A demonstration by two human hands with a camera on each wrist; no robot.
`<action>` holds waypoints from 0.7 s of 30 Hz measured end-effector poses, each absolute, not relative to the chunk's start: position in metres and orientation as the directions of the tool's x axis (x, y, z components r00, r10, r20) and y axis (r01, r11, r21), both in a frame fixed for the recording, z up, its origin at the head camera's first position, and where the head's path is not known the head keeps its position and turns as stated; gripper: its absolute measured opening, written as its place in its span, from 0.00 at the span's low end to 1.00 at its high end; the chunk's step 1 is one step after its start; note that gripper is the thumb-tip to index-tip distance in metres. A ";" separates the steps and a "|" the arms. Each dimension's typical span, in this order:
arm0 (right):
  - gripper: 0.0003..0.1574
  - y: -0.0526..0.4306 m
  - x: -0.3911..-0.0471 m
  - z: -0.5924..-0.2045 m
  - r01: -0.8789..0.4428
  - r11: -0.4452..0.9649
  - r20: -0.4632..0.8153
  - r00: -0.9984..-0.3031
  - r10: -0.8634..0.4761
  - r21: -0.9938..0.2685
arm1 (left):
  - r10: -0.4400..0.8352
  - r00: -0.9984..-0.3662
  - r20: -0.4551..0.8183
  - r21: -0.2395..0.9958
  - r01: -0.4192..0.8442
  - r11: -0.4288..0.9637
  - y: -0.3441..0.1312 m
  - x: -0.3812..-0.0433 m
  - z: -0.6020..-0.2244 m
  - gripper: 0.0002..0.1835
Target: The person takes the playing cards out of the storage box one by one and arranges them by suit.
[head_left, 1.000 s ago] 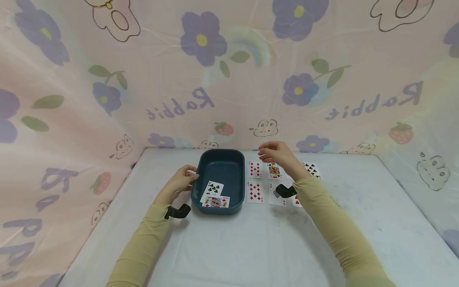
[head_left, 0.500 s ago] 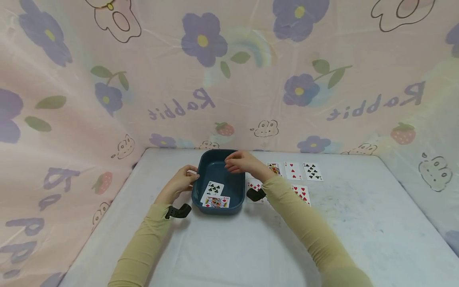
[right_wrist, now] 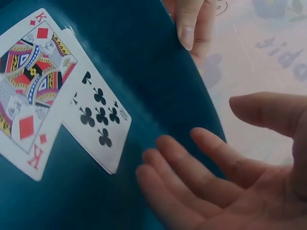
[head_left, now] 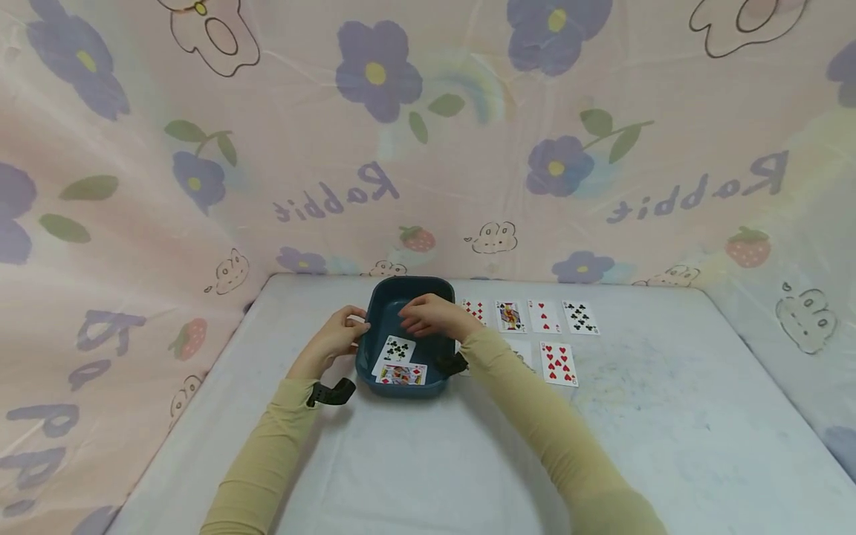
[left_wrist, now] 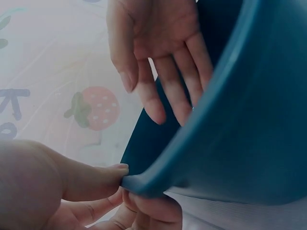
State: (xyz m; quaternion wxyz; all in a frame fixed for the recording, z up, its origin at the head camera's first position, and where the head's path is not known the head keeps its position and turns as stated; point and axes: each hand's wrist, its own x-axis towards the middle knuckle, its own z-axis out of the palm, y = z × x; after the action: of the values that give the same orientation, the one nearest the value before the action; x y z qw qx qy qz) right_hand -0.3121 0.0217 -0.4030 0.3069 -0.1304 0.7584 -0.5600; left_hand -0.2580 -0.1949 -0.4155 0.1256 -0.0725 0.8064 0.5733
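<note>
Head view. The blue tray (head_left: 386,319) stands on the desk (head_left: 374,461) at lower centre of frame, its long axis running up the frame. The left hand (head_left: 336,334) pinches the left rim between thumb and fingers. The right hand (head_left: 436,315) is over the interior, fingers loosely apart with no card seen in them. Key relation: the face-up rows of cards (head_left: 559,364) lie right of these fingers, long axes roughly upright in frame, the right hand nearer. Below-left, inside, the king of diamonds (head_left: 401,374) lies crosswise, overlapping a club card (head_left: 398,349).
</note>
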 end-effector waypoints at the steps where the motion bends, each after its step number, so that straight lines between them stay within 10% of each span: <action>1: 0.24 0.021 -0.312 -0.404 0.151 0.347 -0.328 -0.776 -0.539 -0.926 | 0.026 -0.958 -0.287 0.905 -0.262 0.334 -0.195 -0.258 -0.416 0.16; 21: 0.25 0.008 -0.307 -0.408 0.104 0.514 -0.421 -0.721 -0.551 -0.852 | 0.030 -0.957 -0.290 0.912 -0.266 0.312 -0.195 -0.259 -0.416 0.15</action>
State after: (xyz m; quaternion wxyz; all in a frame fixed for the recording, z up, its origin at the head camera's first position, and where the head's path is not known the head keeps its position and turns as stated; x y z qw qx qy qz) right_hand -0.3070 0.0081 -0.4075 0.3465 -0.1400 0.7980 -0.4728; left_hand -0.2586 -0.1951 -0.4158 0.1275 -0.0737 0.7997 0.5820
